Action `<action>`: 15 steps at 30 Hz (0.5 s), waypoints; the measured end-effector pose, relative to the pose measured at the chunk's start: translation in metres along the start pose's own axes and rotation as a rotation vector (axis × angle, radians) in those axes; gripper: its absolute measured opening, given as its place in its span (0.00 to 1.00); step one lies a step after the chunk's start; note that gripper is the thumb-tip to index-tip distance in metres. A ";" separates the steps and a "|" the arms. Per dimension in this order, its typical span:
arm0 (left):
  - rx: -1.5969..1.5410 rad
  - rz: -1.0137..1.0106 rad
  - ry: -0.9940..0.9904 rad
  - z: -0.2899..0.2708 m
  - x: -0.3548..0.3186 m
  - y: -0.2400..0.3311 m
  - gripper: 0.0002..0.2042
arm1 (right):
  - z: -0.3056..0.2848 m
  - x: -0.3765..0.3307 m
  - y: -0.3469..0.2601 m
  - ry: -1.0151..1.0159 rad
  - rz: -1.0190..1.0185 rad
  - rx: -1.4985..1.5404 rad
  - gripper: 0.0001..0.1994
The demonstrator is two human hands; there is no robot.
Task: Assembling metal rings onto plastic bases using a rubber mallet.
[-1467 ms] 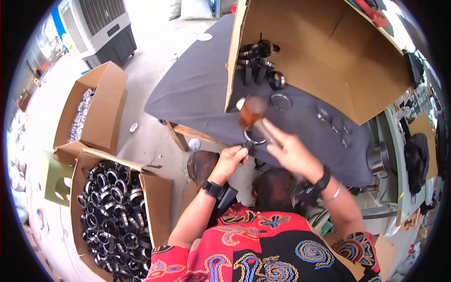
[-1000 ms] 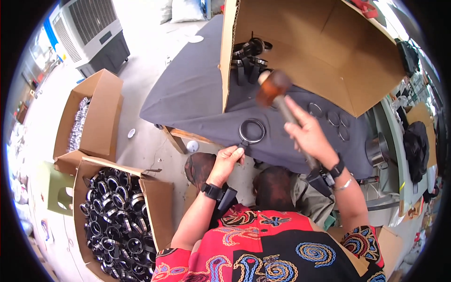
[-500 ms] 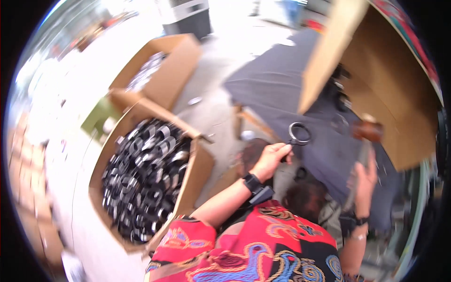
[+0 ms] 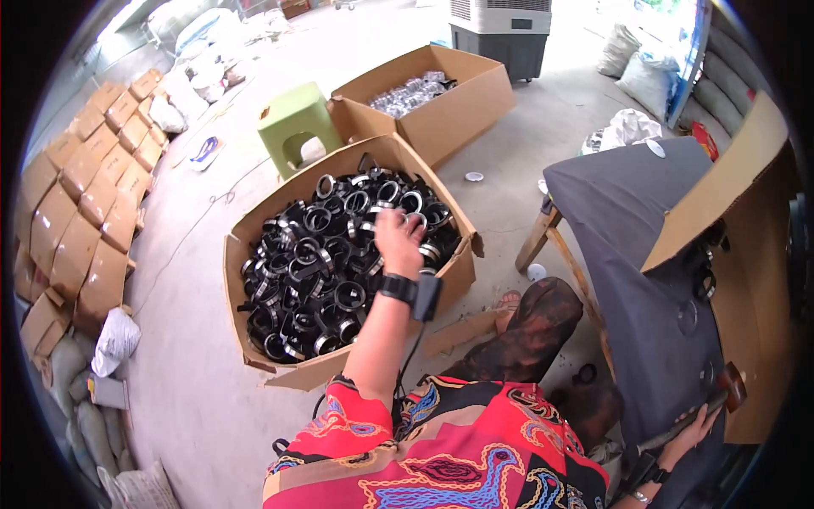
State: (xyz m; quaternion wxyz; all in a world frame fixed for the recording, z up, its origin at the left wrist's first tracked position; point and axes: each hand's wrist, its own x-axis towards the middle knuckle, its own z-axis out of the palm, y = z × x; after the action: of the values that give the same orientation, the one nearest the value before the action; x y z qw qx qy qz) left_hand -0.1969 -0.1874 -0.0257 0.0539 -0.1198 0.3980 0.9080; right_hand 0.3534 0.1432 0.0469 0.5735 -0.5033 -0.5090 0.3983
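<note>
Head view showed your left hand (image 4: 397, 239) reaching over the large cardboard box (image 4: 254, 233) on the floor, fingers curled down into the heap of black rings (image 4: 326, 271) near the box's right-hand edge. Whether that grip had closed on a ring could not be told; the fingertips were hidden behind the hand. The rings appeared rigid, with bright metal inner bands, so they were judged stiff, moderately heavy and prone to snagging on one another. Taking one by its outer rim, lifted clear of its neighbours, was judged best. Your right hand (image 4: 694, 422) was wrapped around the handle of a wooden-headed mallet (image 4: 731, 386) at the near edge of the grey-covered counter (image 4: 627, 220).
</note>
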 end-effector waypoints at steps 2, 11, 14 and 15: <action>0.086 -0.143 -0.287 0.034 -0.029 -0.045 0.17 | -0.003 -0.005 -0.002 0.122 0.001 -0.073 0.26; 0.646 0.272 -1.390 0.229 -0.218 -0.128 0.06 | 0.025 -0.015 0.001 -0.026 0.017 0.234 0.33; 0.648 0.673 -1.679 0.285 -0.264 -0.177 0.07 | 0.016 -0.015 -0.001 -0.006 -0.009 0.254 0.34; 0.583 0.781 -1.760 0.297 -0.273 -0.195 0.09 | 0.014 -0.016 -0.004 -0.017 -0.015 0.240 0.34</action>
State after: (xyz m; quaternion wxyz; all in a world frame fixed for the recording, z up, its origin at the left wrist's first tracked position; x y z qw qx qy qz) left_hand 0.0527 0.1628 0.1013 0.0545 0.7504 0.4349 0.4948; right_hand 0.3366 0.1297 0.0471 0.6283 -0.4240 -0.4663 0.4562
